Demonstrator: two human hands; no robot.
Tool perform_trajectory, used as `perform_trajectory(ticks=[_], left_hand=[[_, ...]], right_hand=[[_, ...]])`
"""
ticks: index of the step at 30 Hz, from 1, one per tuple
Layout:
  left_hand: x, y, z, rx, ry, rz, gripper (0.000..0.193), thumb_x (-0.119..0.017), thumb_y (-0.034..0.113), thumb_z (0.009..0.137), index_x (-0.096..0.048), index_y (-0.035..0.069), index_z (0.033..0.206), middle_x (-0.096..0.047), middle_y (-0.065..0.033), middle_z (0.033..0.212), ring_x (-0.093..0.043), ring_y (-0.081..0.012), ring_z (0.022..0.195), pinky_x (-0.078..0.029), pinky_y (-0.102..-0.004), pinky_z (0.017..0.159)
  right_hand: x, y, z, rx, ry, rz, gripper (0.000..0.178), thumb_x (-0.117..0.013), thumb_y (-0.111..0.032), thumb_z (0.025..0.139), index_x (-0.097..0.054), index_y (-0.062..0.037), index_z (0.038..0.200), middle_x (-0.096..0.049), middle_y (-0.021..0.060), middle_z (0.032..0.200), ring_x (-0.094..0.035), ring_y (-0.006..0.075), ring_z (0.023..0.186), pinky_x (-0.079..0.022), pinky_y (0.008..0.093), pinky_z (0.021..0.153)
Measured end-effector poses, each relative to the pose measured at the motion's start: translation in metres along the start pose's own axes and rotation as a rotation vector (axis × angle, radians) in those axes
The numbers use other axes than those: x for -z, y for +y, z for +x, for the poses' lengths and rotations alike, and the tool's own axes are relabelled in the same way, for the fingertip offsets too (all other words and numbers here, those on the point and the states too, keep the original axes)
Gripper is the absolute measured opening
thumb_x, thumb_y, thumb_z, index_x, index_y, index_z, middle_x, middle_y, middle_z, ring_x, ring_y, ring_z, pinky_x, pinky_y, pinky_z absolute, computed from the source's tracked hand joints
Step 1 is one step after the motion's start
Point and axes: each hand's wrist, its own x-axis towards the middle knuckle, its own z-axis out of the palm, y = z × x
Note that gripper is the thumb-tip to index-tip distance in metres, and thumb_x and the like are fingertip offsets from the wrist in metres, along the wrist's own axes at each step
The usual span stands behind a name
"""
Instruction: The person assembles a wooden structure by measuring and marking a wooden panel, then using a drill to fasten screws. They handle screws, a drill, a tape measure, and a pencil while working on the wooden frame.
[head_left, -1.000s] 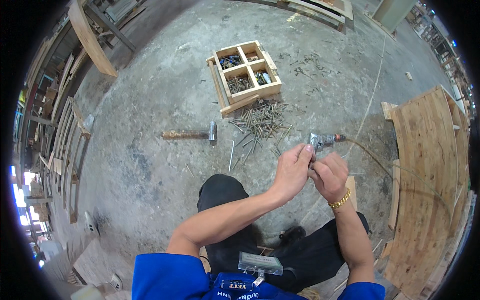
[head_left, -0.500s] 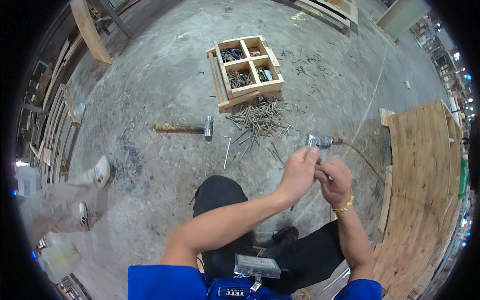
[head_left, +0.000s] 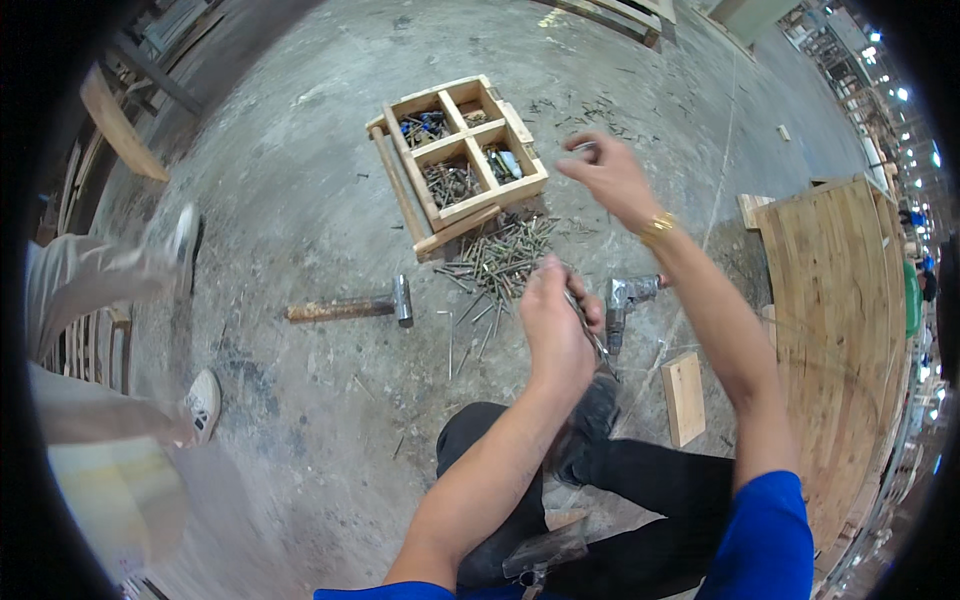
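Note:
My left hand (head_left: pixel 556 330) is closed round a few long, thin metal pieces that look like nails (head_left: pixel 586 325), low over the near edge of a pile of nails (head_left: pixel 505 250). Raised farther out, my right hand (head_left: pixel 615 182) has its thumb and forefinger apart, with nothing clearly between them. It hovers right of a wooden box (head_left: pixel 465 208) divided into compartments of small hardware. Under my left hand's right side, a silver pistol-shaped power tool (head_left: pixel 618 300) lies on the floor. A hammer (head_left: pixel 350 308) and a thin bent metal rod (head_left: pixel 450 345) lie to the left.
More nails (head_left: pixel 605 115) are scattered beyond my right hand. A wood block (head_left: pixel 684 400) lies near my leg, and a large wooden panel structure (head_left: pixel 830 350) stands at the right. At the left, another person's legs and shoes (head_left: pixel 203 402) are close by.
My hands, together before, are now apart: the right has gone out and away toward the box, the left closer to the nail pile. The view has shifted, and the person at left has moved.

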Motion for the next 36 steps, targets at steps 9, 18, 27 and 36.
perform_trajectory(ticks=[9,18,27,36], left_hand=[[0.017,0.063,-0.042,-0.155,-0.077,0.123,0.016,-0.042,0.021,0.094,-0.045,0.008,0.086,-0.043,-0.0036,0.07,-0.039,-0.0125,0.046,-0.032,-0.025,0.042],[0.033,0.076,-0.024,-0.187,-0.061,0.096,0.016,-0.044,0.021,0.093,-0.046,0.007,0.086,-0.045,-0.0035,0.07,-0.041,-0.0119,0.045,-0.033,-0.0249,0.042],[0.029,0.048,0.03,-0.598,0.045,0.764,0.018,-0.06,0.013,0.084,-0.054,0.001,0.097,-0.055,-0.0062,0.077,-0.051,-0.0127,0.06,-0.042,-0.0246,0.056],[-0.029,-0.039,-0.002,-0.721,-0.391,1.078,0.029,-0.067,0.009,0.074,-0.06,0.002,0.101,-0.063,-0.0135,0.085,-0.06,-0.016,0.075,-0.046,-0.0287,0.068]], right_hand=[[-0.139,0.098,0.131,-0.167,0.06,-0.506,0.022,-0.048,-0.014,0.082,-0.065,-0.0009,0.089,-0.062,0.0233,0.094,-0.061,0.0365,0.087,-0.05,0.0428,0.076],[-0.141,0.115,0.145,-0.203,-0.03,-0.583,0.019,-0.052,-0.014,0.08,-0.063,-0.0008,0.087,-0.063,0.0218,0.093,-0.061,0.0349,0.091,-0.049,0.0431,0.079],[-0.035,0.033,0.045,0.127,0.034,-0.136,0.031,-0.063,-0.029,0.076,-0.056,0.0009,0.08,-0.059,0.0166,0.068,-0.057,0.028,0.062,-0.044,0.0401,0.057],[0.091,-0.01,-0.136,0.048,-0.01,-0.004,0.019,-0.065,-0.019,0.077,-0.062,0.0001,0.08,-0.056,0.0083,0.065,-0.05,0.0123,0.056,-0.039,0.0275,0.052]])
